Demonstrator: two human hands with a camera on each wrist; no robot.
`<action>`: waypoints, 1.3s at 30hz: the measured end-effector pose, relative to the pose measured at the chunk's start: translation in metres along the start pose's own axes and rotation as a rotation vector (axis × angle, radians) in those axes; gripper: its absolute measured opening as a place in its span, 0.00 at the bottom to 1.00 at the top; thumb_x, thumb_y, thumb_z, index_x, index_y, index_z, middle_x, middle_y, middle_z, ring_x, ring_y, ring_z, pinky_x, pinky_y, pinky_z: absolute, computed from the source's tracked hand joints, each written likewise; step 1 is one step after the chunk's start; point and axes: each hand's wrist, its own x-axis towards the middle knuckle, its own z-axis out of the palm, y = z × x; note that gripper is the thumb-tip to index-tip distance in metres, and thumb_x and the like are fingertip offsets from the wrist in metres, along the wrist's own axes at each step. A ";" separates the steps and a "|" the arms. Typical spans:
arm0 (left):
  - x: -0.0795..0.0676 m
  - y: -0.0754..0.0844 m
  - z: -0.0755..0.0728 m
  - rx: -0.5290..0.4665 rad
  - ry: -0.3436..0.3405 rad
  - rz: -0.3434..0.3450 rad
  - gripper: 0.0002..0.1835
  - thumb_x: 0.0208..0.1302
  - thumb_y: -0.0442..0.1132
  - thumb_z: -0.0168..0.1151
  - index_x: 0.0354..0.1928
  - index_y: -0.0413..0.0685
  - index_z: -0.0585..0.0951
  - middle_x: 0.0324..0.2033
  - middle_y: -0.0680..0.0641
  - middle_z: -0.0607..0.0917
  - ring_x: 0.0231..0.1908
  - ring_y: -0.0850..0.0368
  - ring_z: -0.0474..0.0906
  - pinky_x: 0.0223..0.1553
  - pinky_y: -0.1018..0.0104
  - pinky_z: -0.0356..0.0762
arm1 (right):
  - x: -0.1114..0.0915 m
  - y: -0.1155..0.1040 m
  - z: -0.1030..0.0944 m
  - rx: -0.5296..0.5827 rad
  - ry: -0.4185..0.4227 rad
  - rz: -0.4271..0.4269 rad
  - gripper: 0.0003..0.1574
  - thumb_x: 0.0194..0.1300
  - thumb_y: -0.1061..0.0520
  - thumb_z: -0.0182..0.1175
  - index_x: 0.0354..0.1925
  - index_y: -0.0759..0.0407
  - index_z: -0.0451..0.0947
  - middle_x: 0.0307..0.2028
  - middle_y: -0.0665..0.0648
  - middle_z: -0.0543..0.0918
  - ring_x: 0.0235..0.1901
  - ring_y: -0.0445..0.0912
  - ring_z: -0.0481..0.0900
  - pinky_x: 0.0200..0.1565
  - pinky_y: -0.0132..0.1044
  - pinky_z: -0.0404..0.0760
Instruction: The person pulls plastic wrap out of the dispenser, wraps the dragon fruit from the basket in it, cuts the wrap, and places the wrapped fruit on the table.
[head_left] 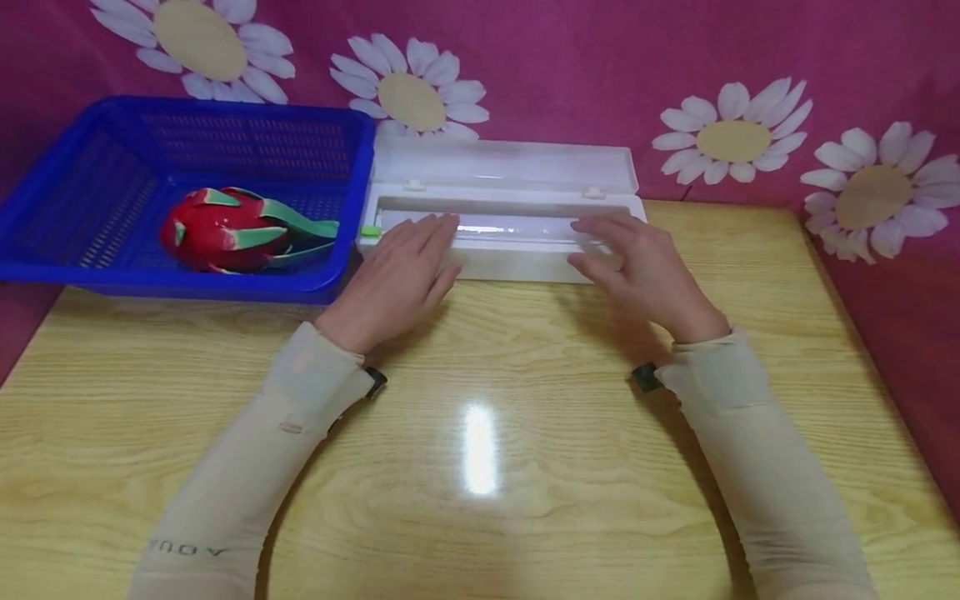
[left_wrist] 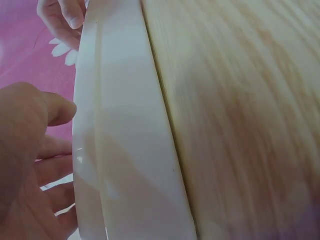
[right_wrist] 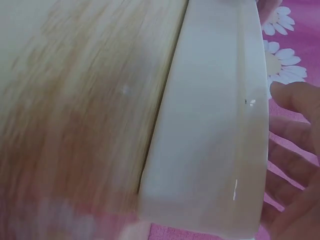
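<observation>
A long white box (head_left: 495,265) stands at the back of the table with its hinged lid (head_left: 510,167) raised. Inside it lies a shiny, translucent strip that looks like plastic film (head_left: 517,227). My left hand (head_left: 401,271) reaches over the left part of the box, its fingers extended together across the opening. Over the right end is my right hand (head_left: 641,254), fingers loosely bent and thumb apart from them. Both wrist views show the thumb (left_wrist: 62,109) of the left hand and that of the right hand (right_wrist: 295,145) at the box's top edge. A small green tab (head_left: 371,232) shows at the box's left end.
A blue plastic basket (head_left: 330,283) stands left of the box, right up against it. In it lies a red dragon fruit (head_left: 232,229) with green scales. Pink cloth (head_left: 570,67) with white daisies hangs behind the wooden table (head_left: 555,467).
</observation>
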 end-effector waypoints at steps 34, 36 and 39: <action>0.000 0.001 0.003 0.037 0.218 -0.004 0.17 0.76 0.31 0.55 0.62 0.45 0.84 0.61 0.45 0.87 0.63 0.46 0.83 0.66 0.51 0.80 | -0.007 0.001 0.005 -0.147 0.192 -0.195 0.17 0.60 0.66 0.72 0.50 0.61 0.89 0.44 0.62 0.92 0.44 0.58 0.89 0.50 0.55 0.87; 0.000 0.001 0.003 0.038 0.225 -0.014 0.17 0.77 0.32 0.55 0.61 0.46 0.84 0.60 0.45 0.87 0.62 0.47 0.84 0.63 0.50 0.81 | -0.007 0.001 0.005 -0.149 0.198 -0.199 0.17 0.60 0.66 0.72 0.49 0.61 0.89 0.44 0.62 0.92 0.43 0.58 0.89 0.50 0.55 0.87; -0.001 0.002 0.002 0.047 0.229 -0.022 0.17 0.77 0.32 0.54 0.60 0.47 0.85 0.60 0.45 0.87 0.62 0.47 0.84 0.59 0.48 0.84 | -0.007 0.000 0.005 -0.154 0.197 -0.197 0.17 0.60 0.66 0.72 0.49 0.61 0.89 0.44 0.62 0.92 0.43 0.58 0.90 0.50 0.54 0.87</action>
